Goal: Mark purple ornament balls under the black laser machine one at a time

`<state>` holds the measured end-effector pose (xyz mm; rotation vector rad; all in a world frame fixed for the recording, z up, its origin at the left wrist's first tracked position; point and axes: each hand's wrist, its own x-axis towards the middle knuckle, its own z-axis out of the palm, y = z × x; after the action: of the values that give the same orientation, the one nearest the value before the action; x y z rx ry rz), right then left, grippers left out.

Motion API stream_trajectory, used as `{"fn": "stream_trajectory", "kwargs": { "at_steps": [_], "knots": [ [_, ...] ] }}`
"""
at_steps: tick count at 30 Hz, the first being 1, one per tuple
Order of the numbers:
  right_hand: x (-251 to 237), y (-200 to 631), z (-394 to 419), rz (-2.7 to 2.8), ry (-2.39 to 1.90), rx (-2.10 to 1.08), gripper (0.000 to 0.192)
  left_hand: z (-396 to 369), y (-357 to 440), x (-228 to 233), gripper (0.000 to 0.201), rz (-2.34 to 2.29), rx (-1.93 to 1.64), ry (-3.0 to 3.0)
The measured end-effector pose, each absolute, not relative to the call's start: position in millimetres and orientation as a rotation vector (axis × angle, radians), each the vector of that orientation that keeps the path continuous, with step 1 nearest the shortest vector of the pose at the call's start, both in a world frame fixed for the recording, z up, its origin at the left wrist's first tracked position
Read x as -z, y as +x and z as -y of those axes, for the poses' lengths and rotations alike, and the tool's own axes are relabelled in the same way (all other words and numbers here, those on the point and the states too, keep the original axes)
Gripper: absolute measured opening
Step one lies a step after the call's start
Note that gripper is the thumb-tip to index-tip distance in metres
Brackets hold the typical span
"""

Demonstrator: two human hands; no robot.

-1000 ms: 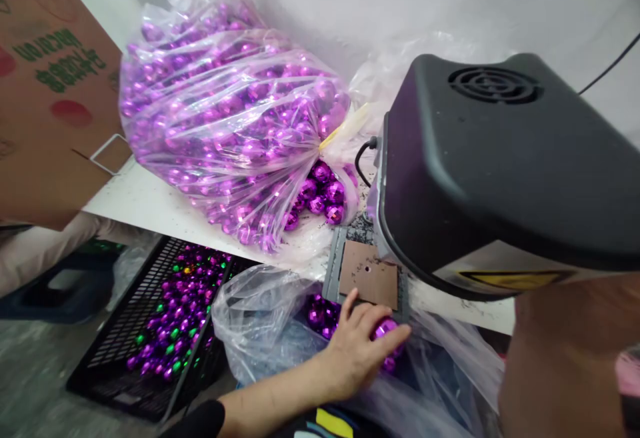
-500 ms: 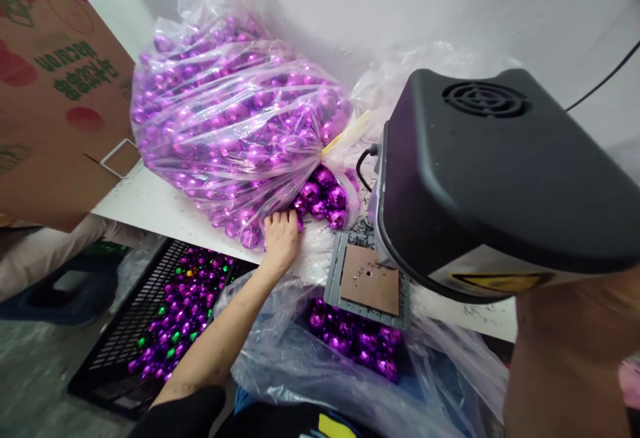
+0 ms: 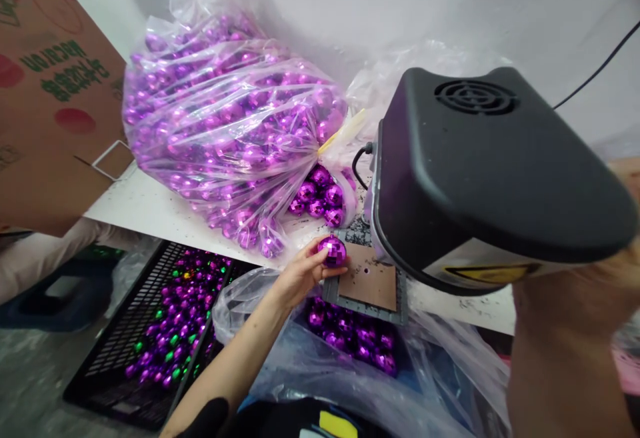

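Between the thumb and fingers of my left hand (image 3: 303,270) is a shiny purple mirror-ball ornament (image 3: 333,251). It is held just over the left edge of a brown square plate (image 3: 367,281) with a small hole, mounted on a grey metal base. Beside the plate stands a black drill press (image 3: 500,171) with a vented top and a warning label. My right hand (image 3: 595,275) is at the machine's right side, partly behind its housing, with the fingers hidden. More purple balls (image 3: 320,195) spill from the mouth of a large clear bag (image 3: 225,111) tied with yellow.
Below the plate, an open plastic bag (image 3: 270,358) holds more purple balls. A black crate (image 3: 115,338) of small purple and green pieces stands at lower left. A cardboard box (image 3: 55,131) is at far left, with another person's sleeve (image 3: 55,258) beneath it. Dark shavings litter the white table.
My left hand has moved from the bag's mouth rightward to the plate and now holds a purple ball. My right hand has stayed at the machine's side.
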<state>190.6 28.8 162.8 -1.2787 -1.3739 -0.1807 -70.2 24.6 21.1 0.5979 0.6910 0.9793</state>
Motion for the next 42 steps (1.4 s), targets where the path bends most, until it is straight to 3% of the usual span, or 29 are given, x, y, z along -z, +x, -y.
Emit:
{"fn": "stream_trajectory", "kwargs": {
  "at_steps": [4,9,17,32,42],
  "knots": [
    [-166.8,189.8,-36.8,1.275,-1.247,0.121,0.038,-22.0,-62.3,-20.2,0.043,-0.657,-0.945,0.536],
    [-168.2,184.7,-40.0,1.261,-1.232,0.165,0.036,-14.4,-62.9,-19.0,0.048,-0.786,-0.959,0.617],
    [-174.9,174.5,-31.1,1.251,-1.270,0.063,0.031,-7.7,-63.8,-15.0,0.055,-1.078,-0.836,1.153],
    [-176.4,172.8,-30.2,1.212,-1.291,-0.006,0.033,-8.3,-25.1,-6.4,0.043,-1.214,-0.757,1.947],
    [-175.2,178.9,-33.0,1.253,-1.259,0.123,0.048,-16.2,-1.9,0.5,0.036,-1.222,-0.835,1.761]
  ]
}}
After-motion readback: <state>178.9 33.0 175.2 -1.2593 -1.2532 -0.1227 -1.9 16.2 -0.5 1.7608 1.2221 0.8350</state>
